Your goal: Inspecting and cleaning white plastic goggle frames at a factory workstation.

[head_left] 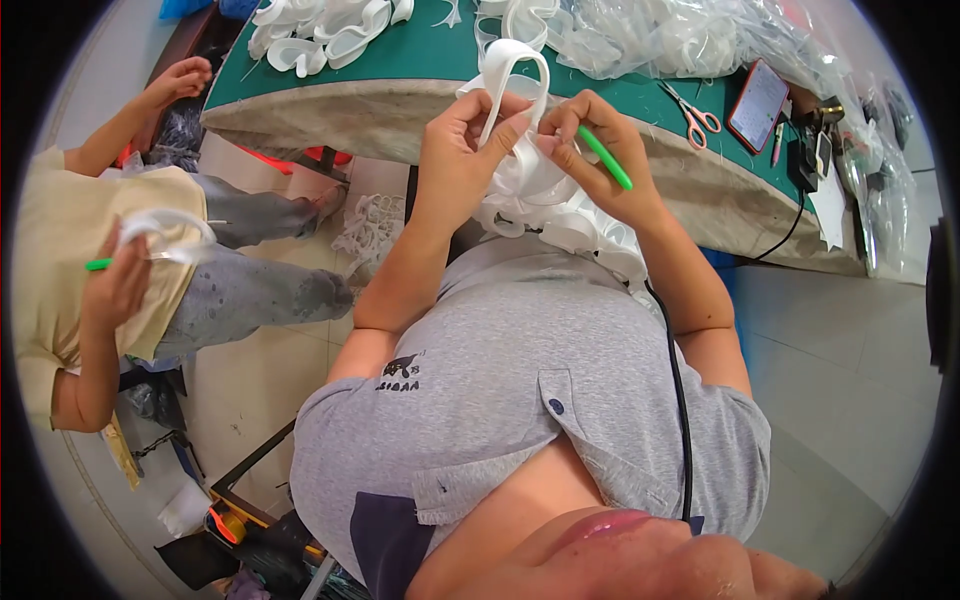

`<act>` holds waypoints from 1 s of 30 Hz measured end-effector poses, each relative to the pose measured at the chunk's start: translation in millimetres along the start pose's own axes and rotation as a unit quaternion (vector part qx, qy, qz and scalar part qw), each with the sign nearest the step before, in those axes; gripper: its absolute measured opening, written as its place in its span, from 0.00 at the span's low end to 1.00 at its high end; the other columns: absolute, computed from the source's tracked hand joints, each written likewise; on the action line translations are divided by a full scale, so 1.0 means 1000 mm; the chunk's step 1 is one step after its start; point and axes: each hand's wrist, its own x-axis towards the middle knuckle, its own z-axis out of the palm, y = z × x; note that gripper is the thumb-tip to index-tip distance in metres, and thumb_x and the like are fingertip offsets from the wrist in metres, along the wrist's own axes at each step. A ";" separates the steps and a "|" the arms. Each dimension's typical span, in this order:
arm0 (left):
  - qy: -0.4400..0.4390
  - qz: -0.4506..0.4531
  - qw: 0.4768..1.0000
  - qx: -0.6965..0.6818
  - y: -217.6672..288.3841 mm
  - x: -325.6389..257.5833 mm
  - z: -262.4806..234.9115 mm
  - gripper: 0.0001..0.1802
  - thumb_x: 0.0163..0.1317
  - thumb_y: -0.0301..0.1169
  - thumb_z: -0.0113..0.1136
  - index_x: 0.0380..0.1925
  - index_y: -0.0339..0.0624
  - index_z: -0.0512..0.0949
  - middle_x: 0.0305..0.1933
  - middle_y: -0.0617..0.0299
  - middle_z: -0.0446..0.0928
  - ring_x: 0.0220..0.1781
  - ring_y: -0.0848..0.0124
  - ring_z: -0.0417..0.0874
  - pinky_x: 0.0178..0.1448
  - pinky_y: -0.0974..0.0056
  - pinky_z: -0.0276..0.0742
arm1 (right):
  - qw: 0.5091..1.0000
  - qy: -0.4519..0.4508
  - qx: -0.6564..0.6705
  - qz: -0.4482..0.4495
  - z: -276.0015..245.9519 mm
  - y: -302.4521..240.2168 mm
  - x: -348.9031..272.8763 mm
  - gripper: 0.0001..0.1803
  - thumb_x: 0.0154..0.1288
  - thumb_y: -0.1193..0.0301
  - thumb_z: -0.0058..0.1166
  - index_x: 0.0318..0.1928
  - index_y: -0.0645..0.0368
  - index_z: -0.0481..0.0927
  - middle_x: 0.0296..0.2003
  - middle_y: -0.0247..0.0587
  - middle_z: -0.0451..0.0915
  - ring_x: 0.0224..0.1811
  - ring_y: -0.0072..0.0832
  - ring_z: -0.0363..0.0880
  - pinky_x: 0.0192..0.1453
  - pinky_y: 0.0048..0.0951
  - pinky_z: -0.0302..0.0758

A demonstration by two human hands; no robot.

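My left hand (468, 150) is closed on a soft white rubber-like piece (518, 54), which bends up in a loop above the fingers. My right hand (606, 155) is right beside it, fingers curled around a slim tool with a bright green handle (606, 158). The handle points down and to the right; the tool's tip is hidden among the fingers at the white piece. More looped white pieces (575, 233) lie bunched below my hands, against my lap.
A green-topped table (420, 60) stands ahead, with a pile of white pieces (335, 28), clear plastic bags (650, 35), scissors (692, 118) and a phone (758, 105). At left, a co-worker's hand (120, 275) holds a similar white piece and green tool. A black cable (680, 400) crosses my shirt.
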 end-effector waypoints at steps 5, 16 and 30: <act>0.059 0.048 0.997 -0.015 -0.001 0.002 -0.001 0.08 0.60 0.27 0.63 0.38 0.35 0.78 0.34 0.67 0.78 0.33 0.83 0.75 0.37 0.77 0.70 | 0.999 0.037 0.007 0.006 0.001 0.002 -0.004 0.10 0.60 0.80 0.57 0.32 0.58 0.67 0.36 0.38 0.77 0.39 0.19 0.71 0.47 0.20 0.67; 0.022 -0.068 0.984 -0.164 -0.007 0.007 -0.001 0.21 0.58 0.26 0.63 0.51 0.37 0.68 0.47 0.60 0.73 0.44 0.77 0.77 0.45 0.70 0.78 | 0.996 0.055 -0.065 0.012 0.006 0.002 -0.007 0.12 0.57 0.82 0.58 0.30 0.60 0.65 0.35 0.40 0.79 0.37 0.19 0.72 0.45 0.20 0.71; -0.014 -0.012 0.998 -0.063 -0.015 0.004 -0.001 0.34 0.49 0.16 0.63 0.57 0.37 0.61 0.55 0.55 0.71 0.42 0.75 0.78 0.46 0.70 0.77 | 0.955 0.091 -0.280 -0.042 0.003 0.007 0.005 0.12 0.56 0.81 0.57 0.28 0.61 0.64 0.30 0.43 0.82 0.30 0.26 0.81 0.36 0.25 0.76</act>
